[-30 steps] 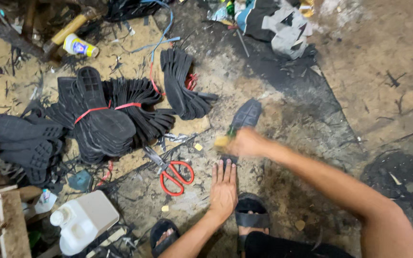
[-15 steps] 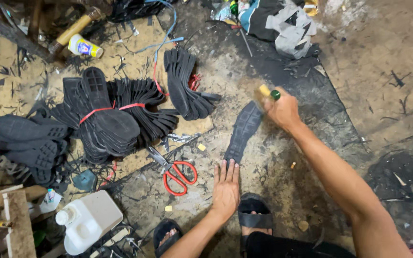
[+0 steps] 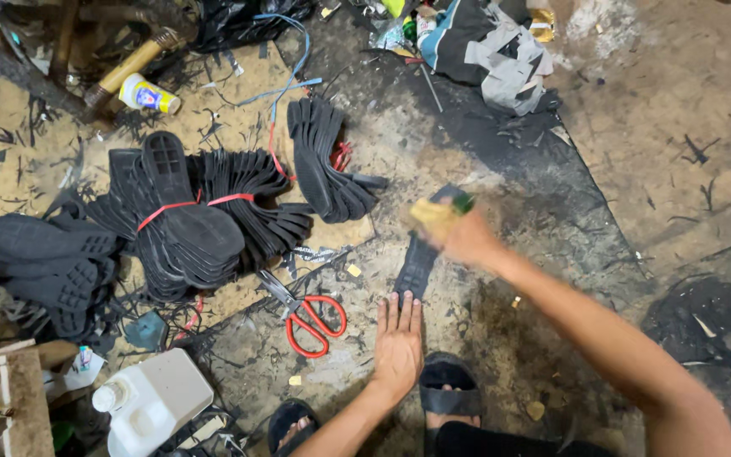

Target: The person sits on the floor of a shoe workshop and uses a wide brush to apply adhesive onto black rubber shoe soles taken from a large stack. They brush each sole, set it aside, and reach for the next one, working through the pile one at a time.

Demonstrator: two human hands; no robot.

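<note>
Left hand (image 3: 398, 343) flat, fingers together, pinning near end of black sole (image 3: 420, 258); right hand (image 3: 467, 237) clenched around blurred yellow tool (image 3: 435, 216) above. Risk: sole slipping, tool striking fingers.

Single head view, looking steeply down, near floor (image 3: 552, 254) workspace.

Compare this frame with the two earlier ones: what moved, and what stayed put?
The right hand, gripping a yellow-handled tool, swung away up the black sole, then back toward its middle. The left hand stayed flat on the sole's near end. The red scissors and bundled soles did not move.
</note>
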